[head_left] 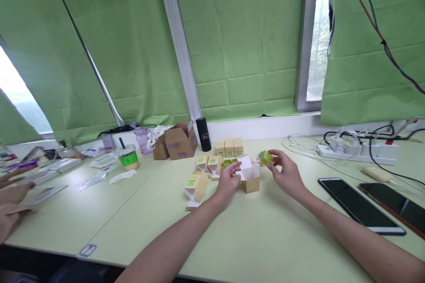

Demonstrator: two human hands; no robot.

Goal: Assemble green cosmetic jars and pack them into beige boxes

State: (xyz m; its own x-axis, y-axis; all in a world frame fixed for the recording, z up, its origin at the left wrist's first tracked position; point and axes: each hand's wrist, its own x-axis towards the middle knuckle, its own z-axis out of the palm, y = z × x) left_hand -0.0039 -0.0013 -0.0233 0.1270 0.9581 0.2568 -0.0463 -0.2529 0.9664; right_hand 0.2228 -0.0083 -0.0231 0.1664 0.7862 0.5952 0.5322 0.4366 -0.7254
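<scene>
A small tan cardboard box (pixel 251 185) stands upright on the table with its white-lined flaps raised. My left hand (pixel 227 181) is at the box's left side, its fingertips and thumb closed at the flap. My right hand (pixel 283 172) pinches a small yellow-green object (pixel 264 158) just above and to the right of the box; its exact kind I cannot make out. Behind my left fingers sit green items (pixel 229 162), partly hidden. Opened tan boxes (pixel 196 187) lie left of my left hand, and closed boxes (pixel 229 147) stand in a row behind.
A black tumbler (pixel 203 135) and a brown carton (pixel 179 142) stand at the back. Two phones (pixel 360 205) and a power strip (pixel 358 152) with cables lie on the right. Further left are a drink cup (pixel 128 159) and another person's hands (pixel 15 190).
</scene>
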